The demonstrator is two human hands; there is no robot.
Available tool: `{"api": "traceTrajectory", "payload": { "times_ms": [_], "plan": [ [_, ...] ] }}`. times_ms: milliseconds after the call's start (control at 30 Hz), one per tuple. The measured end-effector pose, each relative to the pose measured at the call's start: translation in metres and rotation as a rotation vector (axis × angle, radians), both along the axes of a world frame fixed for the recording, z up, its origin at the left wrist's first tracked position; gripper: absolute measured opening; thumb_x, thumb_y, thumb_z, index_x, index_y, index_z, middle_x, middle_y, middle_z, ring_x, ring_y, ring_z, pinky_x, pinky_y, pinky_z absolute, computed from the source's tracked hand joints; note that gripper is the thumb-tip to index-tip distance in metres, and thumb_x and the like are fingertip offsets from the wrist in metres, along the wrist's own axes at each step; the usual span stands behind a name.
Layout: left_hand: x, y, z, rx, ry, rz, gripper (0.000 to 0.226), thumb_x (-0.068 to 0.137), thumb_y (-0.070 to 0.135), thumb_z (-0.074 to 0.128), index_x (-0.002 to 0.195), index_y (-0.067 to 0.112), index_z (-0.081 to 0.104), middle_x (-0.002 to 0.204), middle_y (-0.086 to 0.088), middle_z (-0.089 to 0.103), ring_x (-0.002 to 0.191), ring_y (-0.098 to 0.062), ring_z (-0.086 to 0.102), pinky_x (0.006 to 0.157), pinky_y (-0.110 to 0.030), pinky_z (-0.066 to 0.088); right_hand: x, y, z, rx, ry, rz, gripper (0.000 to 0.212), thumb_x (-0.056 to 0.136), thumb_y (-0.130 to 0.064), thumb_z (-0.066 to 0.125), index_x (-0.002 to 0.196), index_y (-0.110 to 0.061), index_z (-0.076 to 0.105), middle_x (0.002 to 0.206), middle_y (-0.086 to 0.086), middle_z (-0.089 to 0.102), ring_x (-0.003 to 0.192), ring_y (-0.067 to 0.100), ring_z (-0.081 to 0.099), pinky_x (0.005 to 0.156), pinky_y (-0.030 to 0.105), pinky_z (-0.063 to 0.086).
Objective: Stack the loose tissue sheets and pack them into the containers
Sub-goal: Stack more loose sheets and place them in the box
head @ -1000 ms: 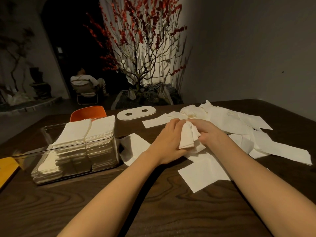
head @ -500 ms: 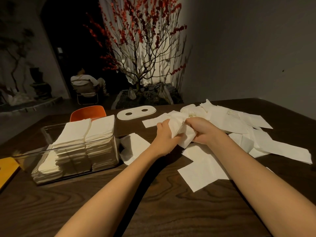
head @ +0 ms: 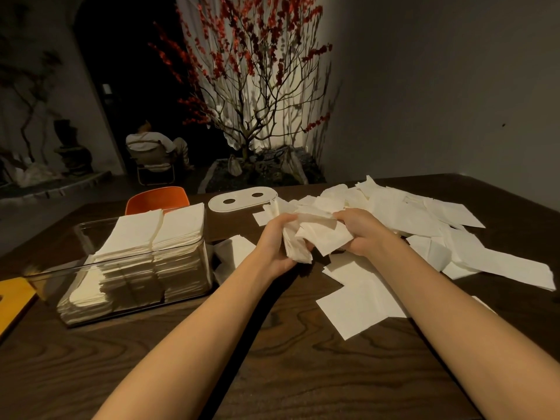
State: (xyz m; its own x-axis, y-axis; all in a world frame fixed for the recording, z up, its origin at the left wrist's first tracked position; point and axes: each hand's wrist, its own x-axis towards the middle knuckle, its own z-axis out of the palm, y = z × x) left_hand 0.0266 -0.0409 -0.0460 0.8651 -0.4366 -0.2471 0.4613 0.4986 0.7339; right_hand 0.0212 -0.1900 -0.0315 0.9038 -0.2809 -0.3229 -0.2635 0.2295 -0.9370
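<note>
The dark wooden worktop (head: 272,374) is seen spread with white tissue. At the right and far right a wide scatter of loose tissue sheets (head: 424,219) is laid out, overlapping and unaligned, with further sheets nearer the middle. At the left a clear container (head: 194,277) is set, already filled close to its rim with two neat stacks side by side. Beyond it, at the far edge, a white lid (head: 242,199) with two holes is laid flat.

Above the middle of the worktop a crumpled bunch of sheets (head: 315,234) is held between both hands. The sheets are judged to be very light, soft and easily torn or creased, so they are best taken by their edges and squared with gentle pressure, not squeezed.

The left hand (head: 274,247) is curled round the left side of the bunch, its grip closed on the paper. The right hand (head: 362,231) is likewise closed on the right side, fingers folded over the upper sheets.
</note>
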Motion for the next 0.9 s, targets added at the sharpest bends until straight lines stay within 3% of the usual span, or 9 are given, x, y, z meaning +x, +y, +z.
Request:
{"api": "traceTrajectory", "payload": {
  "times_ms": [67,133,333,467,600,733,833,900],
  "plan": [
    [0.000,0.001,0.000,-0.060,0.055,-0.001,0.011,0.091,0.006,0.050,0.102,0.007,0.052,0.109,-0.018,0.062,0.119,-0.033,0.056,0.108,-0.047,0.039,0.001,0.001,-0.002,0.048,-0.010,-0.015,0.021,0.098,-0.010,0.048,0.118,-0.014,0.045,0.095,0.011,0.057,0.095,0.029,0.061,0.084,0.045,0.053],
    [-0.001,0.002,0.000,-0.076,0.062,-0.005,0.012,0.091,0.000,0.048,0.099,0.007,0.051,0.108,-0.020,0.062,0.114,-0.035,0.057,0.107,-0.048,0.040,0.001,0.003,-0.003,0.087,-0.024,-0.023,0.019,0.099,-0.012,0.049,0.117,-0.014,0.045,0.097,0.012,0.057,0.104,0.031,0.061,0.089,0.047,0.052],
    [-0.003,0.003,0.003,0.020,-0.036,0.004,0.020,0.087,-0.005,0.047,0.101,0.007,0.054,0.101,-0.017,0.064,0.098,-0.032,0.061,0.096,-0.045,0.046,-0.001,0.005,0.000,0.101,-0.034,0.008,0.024,0.100,-0.017,0.047,0.123,-0.015,0.043,0.102,0.012,0.058,0.085,0.027,0.061,0.076,0.041,0.051],
    [-0.003,0.003,0.002,0.149,-0.113,-0.024,0.025,0.084,-0.007,0.048,0.103,0.007,0.057,0.101,-0.013,0.065,0.093,-0.029,0.063,0.092,-0.043,0.049,-0.002,0.005,0.001,0.093,-0.031,-0.010,0.030,0.100,-0.016,0.046,0.129,-0.015,0.042,0.110,0.012,0.059,0.093,0.029,0.061,0.078,0.042,0.053],
    [-0.002,-0.004,-0.001,0.375,-0.402,0.001,0.040,0.086,-0.009,0.051,0.117,0.016,0.052,0.107,-0.005,0.063,0.098,-0.020,0.060,0.076,-0.031,0.052,-0.004,0.006,0.002,0.040,-0.027,0.019,0.024,0.101,-0.015,0.044,0.125,-0.015,0.044,0.095,0.008,0.059,0.081,0.025,0.060,0.067,0.039,0.052],
    [0.006,-0.012,-0.006,0.796,-0.686,0.153,0.043,0.090,0.017,0.064,0.131,0.015,0.048,0.119,-0.005,0.061,0.112,-0.018,0.057,0.095,-0.034,0.050,-0.008,0.008,0.003,0.003,-0.032,0.058,0.020,0.101,-0.017,0.044,0.121,-0.015,0.047,0.093,0.009,0.062,0.082,0.025,0.060,0.065,0.039,0.051],
    [0.006,-0.011,-0.010,0.820,-0.810,0.203,0.048,0.092,0.020,0.063,0.136,0.017,0.046,0.129,0.001,0.055,0.118,-0.015,0.051,0.098,-0.030,0.045,-0.010,0.009,0.005,0.014,-0.045,0.092,0.022,0.100,-0.020,0.047,0.121,-0.016,0.048,0.095,0.010,0.062,0.083,0.025,0.061,0.070,0.039,0.052],
    [0.005,-0.008,-0.011,0.821,-0.847,0.226,0.032,0.094,0.015,0.059,0.126,0.017,0.054,0.123,0.000,0.057,0.115,-0.015,0.053,0.093,-0.025,0.044,-0.014,0.009,0.008,0.021,-0.053,0.147,0.018,0.098,-0.020,0.046,0.115,-0.017,0.048,0.092,0.010,0.059,0.082,0.024,0.060,0.067,0.035,0.050]
  ]
}}
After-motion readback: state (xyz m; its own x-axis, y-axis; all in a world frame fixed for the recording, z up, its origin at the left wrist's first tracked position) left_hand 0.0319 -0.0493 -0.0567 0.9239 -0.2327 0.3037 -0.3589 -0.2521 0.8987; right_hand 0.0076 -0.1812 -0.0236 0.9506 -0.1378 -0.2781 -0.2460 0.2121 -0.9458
